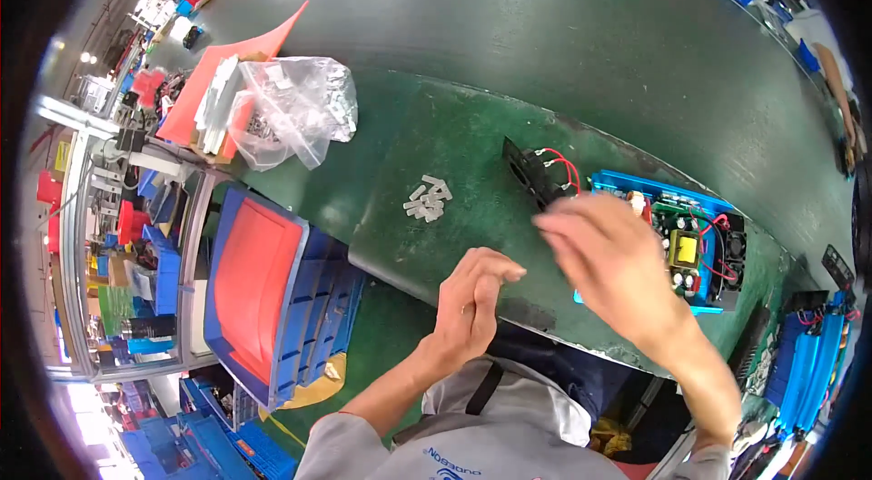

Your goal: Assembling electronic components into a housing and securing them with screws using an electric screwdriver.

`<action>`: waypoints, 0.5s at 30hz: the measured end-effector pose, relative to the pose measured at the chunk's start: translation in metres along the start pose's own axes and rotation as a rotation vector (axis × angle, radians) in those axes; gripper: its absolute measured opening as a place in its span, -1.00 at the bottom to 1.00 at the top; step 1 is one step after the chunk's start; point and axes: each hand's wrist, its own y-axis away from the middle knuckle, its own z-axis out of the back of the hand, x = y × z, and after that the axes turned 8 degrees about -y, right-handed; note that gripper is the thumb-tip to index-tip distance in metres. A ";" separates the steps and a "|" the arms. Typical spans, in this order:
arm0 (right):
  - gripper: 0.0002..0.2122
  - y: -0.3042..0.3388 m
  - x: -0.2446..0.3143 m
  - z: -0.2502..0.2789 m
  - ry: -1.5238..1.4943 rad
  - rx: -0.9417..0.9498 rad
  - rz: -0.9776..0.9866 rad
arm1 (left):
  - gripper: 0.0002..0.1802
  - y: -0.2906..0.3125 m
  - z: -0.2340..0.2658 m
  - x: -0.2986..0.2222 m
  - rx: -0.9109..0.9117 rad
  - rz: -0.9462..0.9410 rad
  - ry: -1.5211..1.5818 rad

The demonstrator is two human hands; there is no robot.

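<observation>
My left hand point(472, 300) is closed over the near edge of the bench, its fingers bent and pressed together; whatever they may hold is hidden. My right hand point(607, 255), slightly blurred, reaches over the bench with its fingers stretched out and nothing visible in them. Just beyond those fingertips stands a black panel point(527, 173) with red wires point(565, 164) on its back. Partly behind my right hand lies a blue metal housing point(627, 180) with an exposed circuit board, a yellow transformer point(683, 250) and a black fan point(734, 253).
Several small pale strips point(427, 198) lie heaped on the green bench point(391, 230). Farther left, a clear plastic bag point(295, 108) of small parts sits by a red sheet point(204, 85). Stacked blue bins point(313, 298) stand at the left, more blue housings point(807, 376) at the right.
</observation>
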 end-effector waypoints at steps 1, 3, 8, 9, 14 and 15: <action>-0.78 -0.021 -0.004 -0.020 0.027 0.082 0.045 | -0.56 0.006 0.003 0.000 -0.014 -0.007 -0.011; -0.79 -0.050 -0.024 -0.063 0.141 0.207 0.146 | -0.53 0.024 0.003 0.002 -0.039 0.108 0.076; -0.80 -0.081 -0.055 -0.126 0.217 0.324 0.302 | -0.71 0.041 0.010 0.006 -0.007 0.621 0.420; -0.82 -0.081 -0.052 -0.122 0.227 0.385 0.225 | -0.72 0.033 0.017 -0.004 0.021 0.651 0.348; -0.90 -0.070 -0.062 -0.120 0.203 0.248 0.117 | -0.66 0.031 0.024 0.006 -0.013 0.543 0.356; -0.91 -0.067 -0.064 -0.118 0.212 0.255 0.099 | -0.67 0.027 0.023 0.005 -0.013 0.565 0.373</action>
